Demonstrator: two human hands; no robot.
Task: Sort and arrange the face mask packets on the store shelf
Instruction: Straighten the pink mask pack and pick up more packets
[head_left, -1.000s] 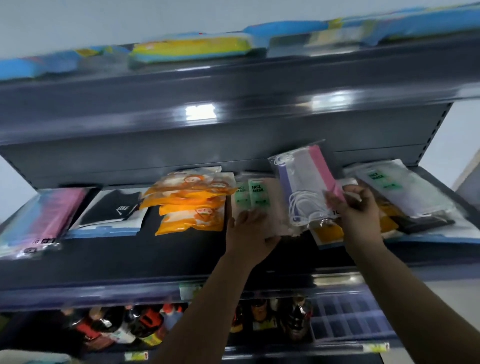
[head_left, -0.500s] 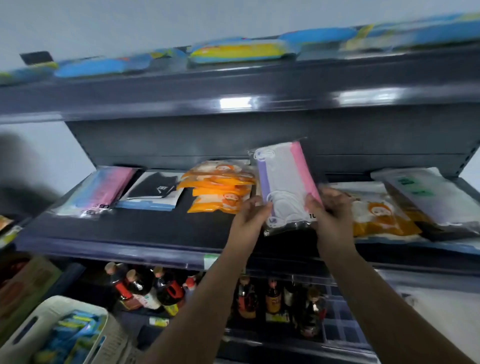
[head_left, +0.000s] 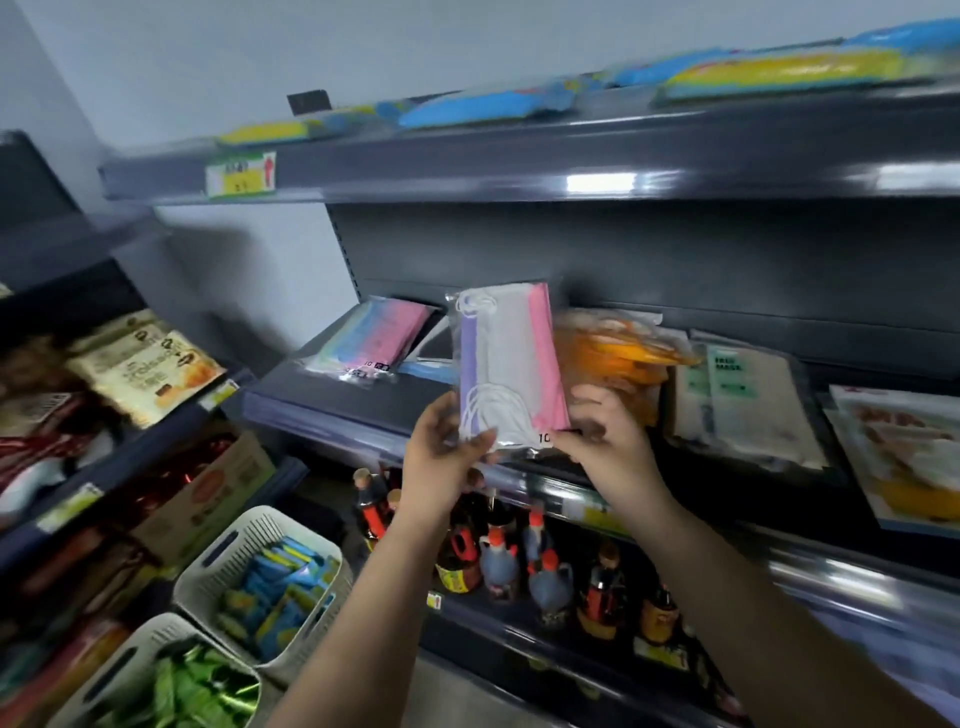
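Note:
A clear packet of purple, white and pink face masks (head_left: 511, 358) is held upright in front of the dark grey shelf (head_left: 332, 405). My left hand (head_left: 447, 454) grips its lower left corner and my right hand (head_left: 605, 434) grips its lower right corner. On the shelf lie a matching pastel packet (head_left: 376, 338) at the far left, a blue-edged packet (head_left: 428, 370) partly hidden behind the held one, orange packets (head_left: 618, 353), beige "face mask" packets (head_left: 748, 400) and more packets (head_left: 904, 452) at the right.
The upper shelf (head_left: 519, 161) carries blue and yellow packs. Sauce bottles (head_left: 498, 561) stand on the shelf below. Two white baskets (head_left: 260, 587) of small packs sit at lower left. Another shelf unit with snack bags (head_left: 145, 364) and a carton stands to the left.
My left hand left the shelf packets and took the held packet's lower left corner. Both hands carried the packet leftward along the shelf, and my view swung left.

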